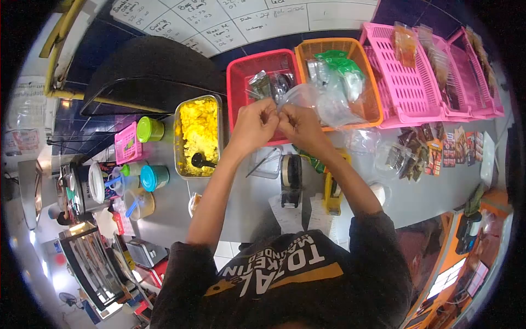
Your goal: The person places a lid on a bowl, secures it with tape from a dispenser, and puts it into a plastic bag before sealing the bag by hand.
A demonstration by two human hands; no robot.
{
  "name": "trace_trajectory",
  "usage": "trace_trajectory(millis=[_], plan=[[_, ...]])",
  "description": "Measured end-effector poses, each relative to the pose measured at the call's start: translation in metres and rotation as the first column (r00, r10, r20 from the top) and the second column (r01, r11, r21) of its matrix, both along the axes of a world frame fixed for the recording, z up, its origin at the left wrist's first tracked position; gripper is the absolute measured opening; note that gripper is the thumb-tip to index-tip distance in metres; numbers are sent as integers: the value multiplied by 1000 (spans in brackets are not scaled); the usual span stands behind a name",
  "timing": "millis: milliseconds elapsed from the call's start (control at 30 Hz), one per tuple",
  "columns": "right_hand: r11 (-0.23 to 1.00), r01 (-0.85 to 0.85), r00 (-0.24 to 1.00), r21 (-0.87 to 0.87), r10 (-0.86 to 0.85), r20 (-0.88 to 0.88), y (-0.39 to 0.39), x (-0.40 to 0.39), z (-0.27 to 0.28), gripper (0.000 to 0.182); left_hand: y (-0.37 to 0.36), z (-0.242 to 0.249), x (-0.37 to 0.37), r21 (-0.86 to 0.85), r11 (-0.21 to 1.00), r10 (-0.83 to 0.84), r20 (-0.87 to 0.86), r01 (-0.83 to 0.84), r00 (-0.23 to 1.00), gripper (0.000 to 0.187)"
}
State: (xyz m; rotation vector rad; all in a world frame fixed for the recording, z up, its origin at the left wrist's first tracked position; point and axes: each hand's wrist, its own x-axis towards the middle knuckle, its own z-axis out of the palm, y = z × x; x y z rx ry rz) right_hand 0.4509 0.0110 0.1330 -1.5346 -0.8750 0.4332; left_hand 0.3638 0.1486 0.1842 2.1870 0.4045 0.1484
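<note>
My left hand and my right hand are raised together over the grey counter, fingertips pinching the edge of a clear plastic bag. The bag billows away from my hands toward the orange basket. Both hands grip the bag's mouth; what is inside it is not clear. A metal tray of yellow rice with a black scoop lies just left of my left forearm. A tape dispenser stands below my hands.
A red basket and pink baskets with packets line the back. Green-lidded and teal-lidded jars sit left of the tray. Clear containers and sachets lie right. A whiteboard hangs behind.
</note>
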Motion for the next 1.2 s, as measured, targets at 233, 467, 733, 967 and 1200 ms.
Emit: trace_trajectory(millis=[233,467,733,967,1200], plan=[[998,-28,999,65,29,-15,1,10,-8,14,-2,6,-10,-19,997,-72,187,77,980,8],[985,141,948,99,-105,-301,-6,-6,16,11,-9,-4,-12,-196,981,44,273,11,961,8],[945,211,850,249,-52,-524,-3,-23,21,18,-6,-1,-17,-408,913,96,266,22,959,5],[931,115,809,346,114,-576,0,-34,22,18,-7,13,-30,-458,887,72,256,55,964,7],[947,84,854,309,92,-512,-5,-53,33,14,-6,22,-60,-378,926,78,233,16,969,10]])
